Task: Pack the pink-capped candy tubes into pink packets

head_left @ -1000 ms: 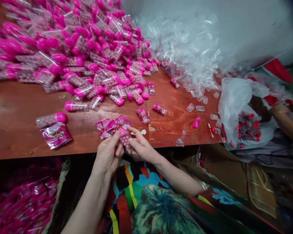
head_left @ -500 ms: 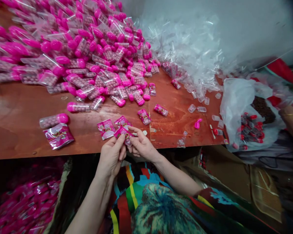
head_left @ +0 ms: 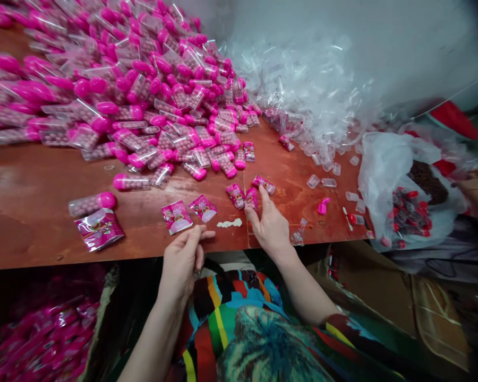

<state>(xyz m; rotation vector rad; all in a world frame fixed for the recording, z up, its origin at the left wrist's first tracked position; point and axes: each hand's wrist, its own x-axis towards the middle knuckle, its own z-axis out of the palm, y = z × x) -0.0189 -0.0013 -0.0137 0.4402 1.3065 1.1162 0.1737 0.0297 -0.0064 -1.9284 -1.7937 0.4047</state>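
Observation:
My left hand [head_left: 183, 256] hovers at the table's front edge, thumb near the forefinger and another finger stretched out, with nothing in it. Just beyond it lie two flat pink packets, one [head_left: 177, 216] on the left and one [head_left: 203, 208] on the right. My right hand [head_left: 271, 225] rests farther right with thumb and forefinger spread. Between these fingertips sits a small pink packet [head_left: 251, 198] of balls. Beside it are a second filled packet [head_left: 235, 196] and a third [head_left: 264, 184], which the forefinger reaches.
A large heap of pink-capped tubes [head_left: 143, 95] covers the back left. Clear plastic containers [head_left: 314, 106] are piled behind. At right, a white bag [head_left: 376, 175] holds red-capped tubes, near another person's hand [head_left: 476, 188]. A box of pink packets [head_left: 59, 329] stands below left.
My hands have parted. My right hand moved right with the pink packet, which now lies among the other filled ones. My left hand let go of it and stayed near the edge.

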